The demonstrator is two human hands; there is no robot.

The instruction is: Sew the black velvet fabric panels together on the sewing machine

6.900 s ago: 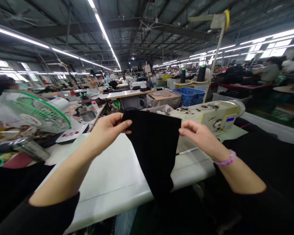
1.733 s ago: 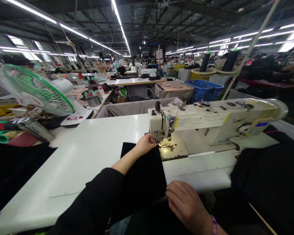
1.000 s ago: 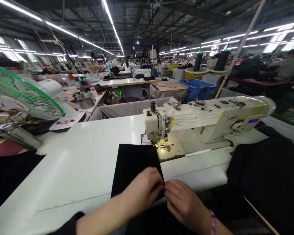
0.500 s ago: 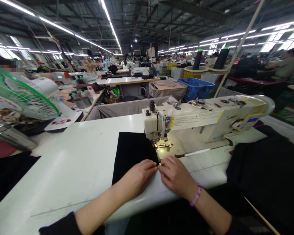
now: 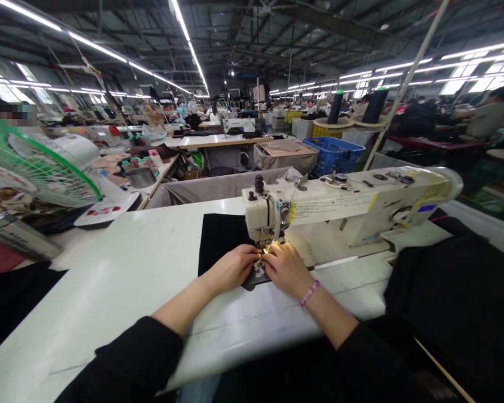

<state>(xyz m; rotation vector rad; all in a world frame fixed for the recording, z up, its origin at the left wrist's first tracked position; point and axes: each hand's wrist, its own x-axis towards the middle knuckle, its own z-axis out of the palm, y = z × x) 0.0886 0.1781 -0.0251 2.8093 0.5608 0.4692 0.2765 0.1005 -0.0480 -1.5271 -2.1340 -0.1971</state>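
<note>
A piece of black fabric (image 5: 220,240) lies flat on the pale sewing table (image 5: 151,252), its right edge reaching the needle area of the white sewing machine (image 5: 315,204). My left hand (image 5: 234,267) pinches the fabric's near right corner just in front of the presser foot. Close beside it, fingertips almost meeting, my right hand (image 5: 288,268) is closed on the same edge, with a purple bead bracelet (image 5: 309,293) on the wrist. The fingers hide the needle and the gripped edge. Metal of the machine bed shows between the hands.
Dark fabric (image 5: 449,296) is heaped at the right of the table. On the left stand a green-rimmed fan (image 5: 37,162) and a steel flask (image 5: 21,238). Behind the machine are a blue basket (image 5: 334,154) and thread cones (image 5: 335,107). Other people sit farther off.
Both hands have moved forward, away from me, to the needle area, carrying the fabric edge along. The black fabric has slid farther under the machine head.
</note>
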